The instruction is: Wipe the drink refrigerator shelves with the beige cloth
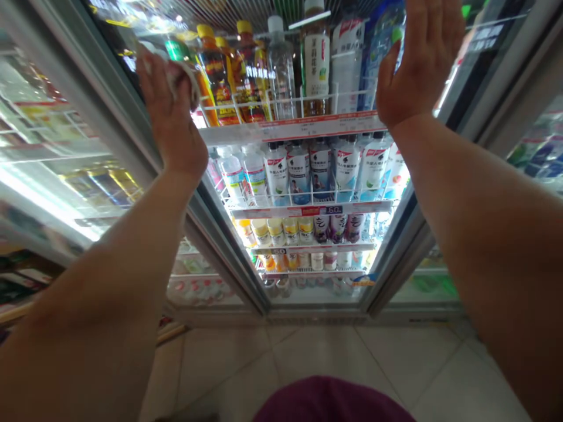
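My left hand [169, 114] is raised at the upper left of a glass cooler door, pressing a pale cloth [190, 79] against the glass. Part of the cloth shows beside the fingers; the rest is hidden under them. Higher on the right, my right hand [416, 73] lies against the same pane with its fingers stretched out, holding nothing. Behind the glass, orange-brown bottles with yellow caps [250, 73] stand near the left hand, and blue-labelled bottles [378, 58] are close to the right one.
Lower shelves carry white-labelled bottles [299, 176] and small yellow-labelled bottles [276, 231]. Metal door frames [220, 264] run down both sides, with more stocked cooler doors beyond. Below lies a tiled floor [229, 351]; purple clothing [329, 401] shows at the bottom.
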A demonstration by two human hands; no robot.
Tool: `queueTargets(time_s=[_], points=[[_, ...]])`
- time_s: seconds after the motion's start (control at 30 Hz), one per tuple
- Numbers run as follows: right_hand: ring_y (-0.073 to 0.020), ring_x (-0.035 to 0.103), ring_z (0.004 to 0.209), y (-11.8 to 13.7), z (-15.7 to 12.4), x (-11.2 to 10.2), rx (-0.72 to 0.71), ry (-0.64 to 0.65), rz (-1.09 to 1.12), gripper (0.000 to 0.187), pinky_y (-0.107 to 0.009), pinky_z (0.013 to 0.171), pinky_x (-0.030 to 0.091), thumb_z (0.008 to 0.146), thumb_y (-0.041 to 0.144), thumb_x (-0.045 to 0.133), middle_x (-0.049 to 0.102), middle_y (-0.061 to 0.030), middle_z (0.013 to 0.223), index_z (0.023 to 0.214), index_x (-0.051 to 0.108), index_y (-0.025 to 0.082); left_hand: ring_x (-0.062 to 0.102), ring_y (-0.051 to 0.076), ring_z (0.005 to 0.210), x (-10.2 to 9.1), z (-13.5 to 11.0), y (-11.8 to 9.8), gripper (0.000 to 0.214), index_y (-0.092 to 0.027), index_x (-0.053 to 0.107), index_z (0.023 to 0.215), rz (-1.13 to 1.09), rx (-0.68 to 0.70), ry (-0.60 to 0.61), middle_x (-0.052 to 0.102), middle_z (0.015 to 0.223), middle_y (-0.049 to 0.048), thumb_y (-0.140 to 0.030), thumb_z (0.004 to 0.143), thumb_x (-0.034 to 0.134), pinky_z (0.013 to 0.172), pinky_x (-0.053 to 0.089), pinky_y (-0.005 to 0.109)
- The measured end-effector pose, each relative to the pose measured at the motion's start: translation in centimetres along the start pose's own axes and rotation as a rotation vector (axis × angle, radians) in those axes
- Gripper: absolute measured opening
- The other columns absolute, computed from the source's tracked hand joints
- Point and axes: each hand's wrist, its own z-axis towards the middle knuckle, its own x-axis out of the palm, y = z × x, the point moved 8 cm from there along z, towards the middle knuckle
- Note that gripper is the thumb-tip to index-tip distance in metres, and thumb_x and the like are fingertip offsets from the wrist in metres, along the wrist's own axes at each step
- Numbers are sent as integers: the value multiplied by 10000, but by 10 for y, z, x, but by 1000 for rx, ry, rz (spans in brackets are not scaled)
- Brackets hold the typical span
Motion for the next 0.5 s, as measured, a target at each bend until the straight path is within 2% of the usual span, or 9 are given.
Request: queueTargets(time_s=[0.07, 0.13, 0.2, 0.27, 0.37, 0.43, 0.5], points=[[-284, 179, 1582, -1, 0, 2, 10, 19, 32, 542, -506, 1270, 205, 1066, 227, 275, 318, -124, 1653, 1580, 303, 59, -55, 58, 1564, 4, -18, -6, 981, -99, 509, 1437, 23, -24, 39, 257, 1679, 37, -676, 976, -136, 1311, 39, 384], [-283, 152, 1587, -2, -1, 4, 41, 47, 62, 542, -493, 1277, 174, 1077, 242, 260, 306, -124, 1657, 1583, 298, 53, -45, 59, 1565, 13, -36, -6, 887, -171, 535, 1408, 30, -96, 194, 258, 1677, 0, -720, 992, -24, 1315, 40, 418], [-293, 164, 1585, -3, -1, 3, 49, 43, 83, 543, -488, 1281, 170, 1077, 251, 275, 320, -125, 1652, 1582, 311, 53, -25, 46, 1563, 13, -35, -1, 858, -239, 514, 1421, 38, -100, 286, 236, 1678, -53, -783, 971, 28, 1317, 40, 407], [-299, 188, 1580, -2, -2, 1, 29, 15, 91, 550, -483, 1281, 186, 1064, 252, 322, 340, -123, 1643, 1581, 329, 64, -22, 43, 1563, 6, -13, 10, 936, -215, 491, 1443, 69, -56, 240, 223, 1684, -55, -806, 947, -40, 1313, 31, 363], [-292, 182, 1582, -3, -3, 2, 22, 5, 106, 551, -485, 1279, 185, 1066, 270, 311, 344, -116, 1640, 1579, 335, 71, -23, 49, 1563, -2, 16, 25, 912, -201, 449, 1477, 121, -15, 102, 157, 1696, -105, -693, 979, -136, 1307, 15, 306], [-292, 169, 1585, -5, -2, 5, 34, 18, 108, 552, -499, 1277, 185, 1079, 297, 261, 349, -106, 1637, 1577, 336, 71, -40, 72, 1568, 0, 9, 24, 834, -186, 416, 1492, 118, -42, 73, 119, 1706, -97, -635, 1011, -96, 1317, 0, 347], [-295, 166, 1585, -5, 0, 7, 47, 25, 96, 551, -503, 1278, 197, 1072, 289, 280, 361, -96, 1634, 1579, 341, 79, -88, 127, 1574, 4, -19, 18, 793, -108, 418, 1472, 70, -118, 107, 115, 1717, 7, -604, 1036, -22, 1317, -10, 464]])
